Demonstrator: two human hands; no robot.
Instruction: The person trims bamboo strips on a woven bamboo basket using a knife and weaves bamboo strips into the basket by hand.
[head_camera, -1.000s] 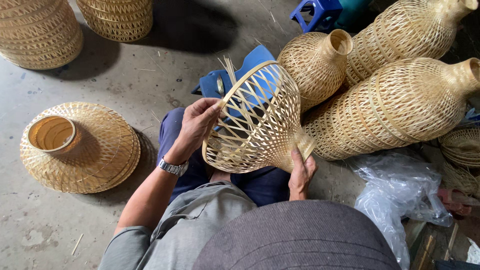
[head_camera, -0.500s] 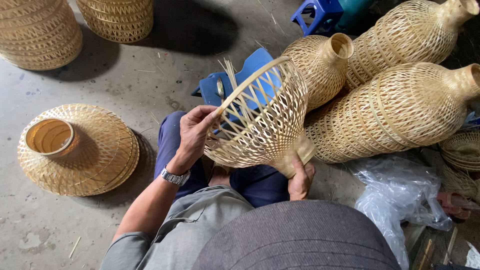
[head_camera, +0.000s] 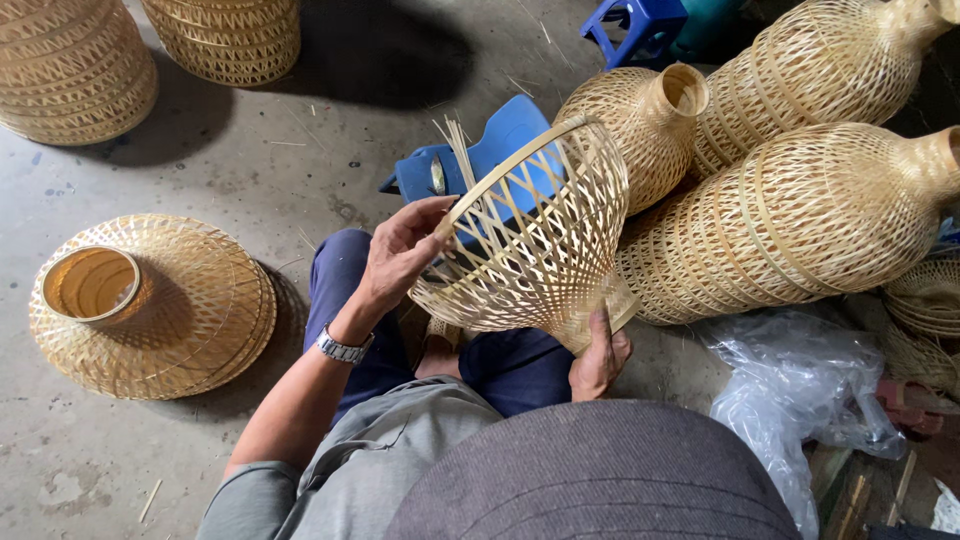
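Your right hand (head_camera: 600, 355) grips narrow end of woven shade (head_camera: 530, 240), held over your lap. Your left hand (head_camera: 400, 250) pinches shade rim. Blue stool (head_camera: 480, 160) just behind. Finished shades (head_camera: 800, 220) lie beyond, right.

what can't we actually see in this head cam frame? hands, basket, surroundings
- Right hand: fingertips hidden behind the narrow end of the woven bamboo shade.
- Left hand: fingertips hidden behind the shade's rim.
- Person's lap: covered by the grey cap.
- Blue plastic stool: partly screened by the shade's weave.
- Stacked shades: cut off by the top edge.
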